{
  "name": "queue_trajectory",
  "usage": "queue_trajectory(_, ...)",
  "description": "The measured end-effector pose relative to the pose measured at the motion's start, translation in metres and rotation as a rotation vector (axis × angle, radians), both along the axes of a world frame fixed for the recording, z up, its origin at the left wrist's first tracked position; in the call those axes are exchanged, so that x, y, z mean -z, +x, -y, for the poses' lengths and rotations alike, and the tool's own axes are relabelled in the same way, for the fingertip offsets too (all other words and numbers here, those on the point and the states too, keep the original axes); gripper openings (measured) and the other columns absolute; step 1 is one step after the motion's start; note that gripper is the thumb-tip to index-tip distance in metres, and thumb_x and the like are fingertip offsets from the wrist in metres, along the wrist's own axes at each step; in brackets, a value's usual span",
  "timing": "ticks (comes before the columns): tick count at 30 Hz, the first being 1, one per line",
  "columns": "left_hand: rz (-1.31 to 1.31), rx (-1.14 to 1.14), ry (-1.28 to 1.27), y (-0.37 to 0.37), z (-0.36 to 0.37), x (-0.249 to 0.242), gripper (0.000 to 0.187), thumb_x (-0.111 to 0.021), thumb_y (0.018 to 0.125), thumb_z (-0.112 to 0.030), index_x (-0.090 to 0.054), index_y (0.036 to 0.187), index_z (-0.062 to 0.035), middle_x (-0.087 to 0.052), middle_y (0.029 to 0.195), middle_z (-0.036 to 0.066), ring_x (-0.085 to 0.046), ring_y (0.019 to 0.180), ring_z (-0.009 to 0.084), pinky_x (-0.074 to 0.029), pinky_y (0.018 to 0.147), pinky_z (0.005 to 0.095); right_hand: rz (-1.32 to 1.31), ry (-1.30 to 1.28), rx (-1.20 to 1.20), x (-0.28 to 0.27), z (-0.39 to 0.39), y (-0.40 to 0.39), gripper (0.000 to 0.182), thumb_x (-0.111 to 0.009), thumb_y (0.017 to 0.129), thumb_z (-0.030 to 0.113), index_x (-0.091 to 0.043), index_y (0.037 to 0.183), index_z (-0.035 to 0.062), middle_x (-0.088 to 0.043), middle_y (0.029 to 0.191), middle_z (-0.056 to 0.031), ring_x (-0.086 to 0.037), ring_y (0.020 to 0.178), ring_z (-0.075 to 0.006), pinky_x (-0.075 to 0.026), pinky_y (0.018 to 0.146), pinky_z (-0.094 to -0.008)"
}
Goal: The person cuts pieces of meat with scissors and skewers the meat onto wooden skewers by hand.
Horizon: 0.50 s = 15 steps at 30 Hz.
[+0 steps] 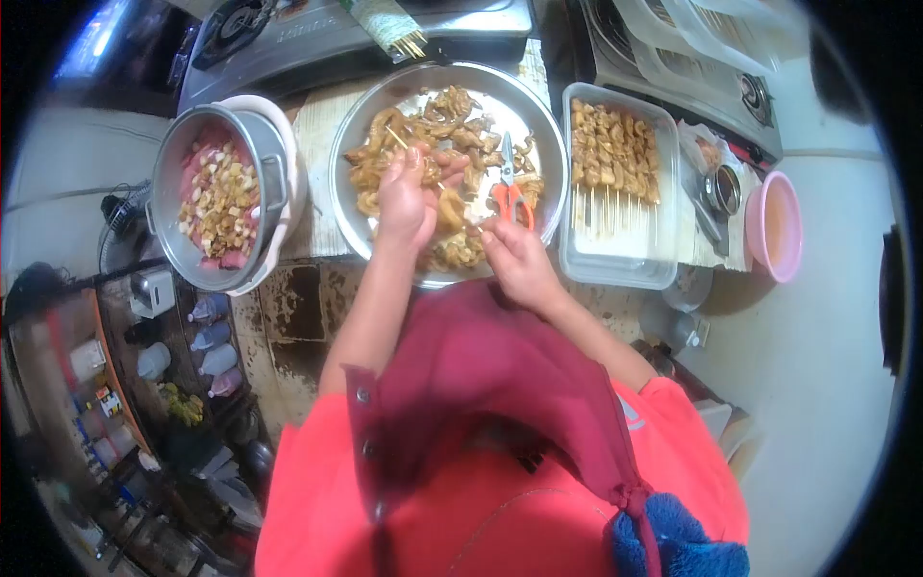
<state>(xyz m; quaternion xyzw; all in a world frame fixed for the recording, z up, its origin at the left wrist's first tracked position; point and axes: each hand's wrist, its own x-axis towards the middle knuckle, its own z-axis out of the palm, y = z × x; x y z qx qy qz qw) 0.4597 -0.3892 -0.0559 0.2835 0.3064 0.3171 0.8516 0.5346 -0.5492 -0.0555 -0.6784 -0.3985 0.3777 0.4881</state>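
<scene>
My left hand (409,197) is closed around a bamboo skewer (395,137), whose bare end sticks out above the thumb. Brown marinated meat shows at its fingers. Lower right, my right hand (521,262) pinches the edge of a strip of meat (450,210) that hangs between both hands. Both are over a round metal tray (343,207) holding loose meat pieces (452,104). Scissors with orange handles (512,204) lie in the tray, just above my right fingers. How far the skewer passes through the strip is hidden by the hands.
To the right, a clear plastic container (615,267) holds rows of finished meat skewers (615,144). A metal pot (165,207) with chopped pieces stands left. Beyond the tray are a stove (317,48) and a pack of bamboo sticks (385,24). A pink tub (775,226) sits far right.
</scene>
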Motion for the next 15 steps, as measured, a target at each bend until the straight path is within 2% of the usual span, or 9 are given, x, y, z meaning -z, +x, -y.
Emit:
queue_trajectory(3, -0.033, 0.05, 0.025, -0.001, 0.005, 0.002, 0.017, -0.034, 0.096, -0.017, -0.045, 0.099, -0.0042, -0.054, 0.087, 0.01, -0.06, 0.091, 0.0305, -0.048, 0.079, 0.0413, -0.08, 0.062, 0.045, 0.002, -0.005, -0.001, 0.02, -0.044, 0.091, 0.014, -0.056, 0.099, -0.0016, -0.046, 0.065, 0.0054, -0.04, 0.059, -0.003, -0.034, 0.052, -0.0213)
queue_trajectory(4, -0.049, 0.066, 0.035, 0.001, 0.005, 0.003, 0.017, -0.034, 0.096, -0.017, -0.045, 0.099, -0.0042, -0.055, 0.087, 0.01, -0.059, 0.092, 0.0306, -0.048, 0.079, 0.0416, 0.019, 0.042, 0.032, -0.003, -0.005, 0.001, 0.021, -0.044, 0.091, 0.014, -0.056, 0.1, -0.001, -0.046, 0.066, 0.0055, -0.039, 0.059, -0.0026, -0.034, 0.053, -0.021)
queue_trajectory(7, -0.013, 0.135, -0.059, -0.003, 0.004, 0.014, 0.02, -0.037, 0.096, -0.019, -0.044, 0.107, -0.0039, -0.055, 0.093, 0.011, -0.06, 0.09, 0.029, -0.048, 0.08, 0.0411, 0.024, 0.014, 0.028, 0.015, -0.006, 0.005, 0.022, -0.045, 0.092, 0.015, -0.057, 0.101, -0.0004, -0.045, 0.066, 0.0055, -0.04, 0.059, -0.0028, -0.035, 0.053, -0.0207)
queue_trajectory(10, -0.222, 0.115, 0.005, -0.007, -0.006, 0.033, 0.024, -0.049, 0.091, -0.02, -0.048, 0.107, -0.0013, -0.058, 0.093, 0.011, -0.06, 0.087, 0.0248, -0.047, 0.078, 0.0363, 0.039, -0.005, 0.076, 0.04, -0.001, 0.019, 0.022, -0.046, 0.092, 0.017, -0.057, 0.102, 0.0009, -0.045, 0.065, 0.0057, -0.04, 0.056, -0.003, -0.035, 0.051, -0.02)
queue_trajectory(11, -0.434, 0.194, 0.235, -0.015, -0.011, 0.043, 0.025, -0.053, 0.089, -0.019, -0.05, 0.106, -0.0006, -0.059, 0.091, 0.011, -0.06, 0.086, 0.0233, -0.048, 0.076, 0.0346, -0.006, -0.009, 0.116, 0.044, 0.002, 0.025, 0.022, -0.046, 0.092, 0.017, -0.057, 0.102, 0.0013, -0.045, 0.065, 0.0058, -0.04, 0.055, -0.003, -0.034, 0.049, -0.0197)
queue_trajectory(13, -0.846, 0.345, 0.707, -0.03, -0.02, 0.065, 0.027, -0.059, 0.083, -0.018, -0.054, 0.102, 0.0009, -0.061, 0.087, 0.011, -0.06, 0.082, 0.0202, -0.048, 0.073, 0.0313, -0.27, -0.009, 0.253, 0.038, 0.01, 0.037, 0.022, -0.047, 0.092, 0.018, -0.057, 0.103, 0.0022, -0.045, 0.064, 0.0062, -0.04, 0.052, -0.0028, -0.033, 0.047, -0.0188)
queue_trajectory(14, -0.934, 0.438, 0.818, -0.037, -0.018, 0.074, 0.023, -0.062, 0.078, -0.013, -0.057, 0.094, 0.0025, -0.062, 0.079, 0.011, -0.061, 0.077, 0.0187, -0.048, 0.068, 0.0289, -0.301, 0.001, 0.286, 0.032, 0.013, 0.041, 0.022, -0.047, 0.092, 0.019, -0.057, 0.103, 0.0022, -0.045, 0.063, 0.0064, -0.038, 0.05, -0.0023, -0.031, 0.044, -0.0181)
queue_trajectory(15, -0.954, 0.512, 0.803, -0.037, -0.006, 0.066, 0.024, -0.062, 0.078, -0.013, -0.057, 0.096, 0.0017, -0.063, 0.08, 0.013, -0.061, 0.073, 0.0189, -0.048, 0.065, 0.0311, -0.331, 0.012, 0.319, 0.025, 0.017, 0.044, 0.022, -0.046, 0.092, 0.019, -0.056, 0.104, 0.0023, -0.044, 0.062, 0.0067, -0.036, 0.047, -0.0018, -0.028, 0.042, -0.0174)
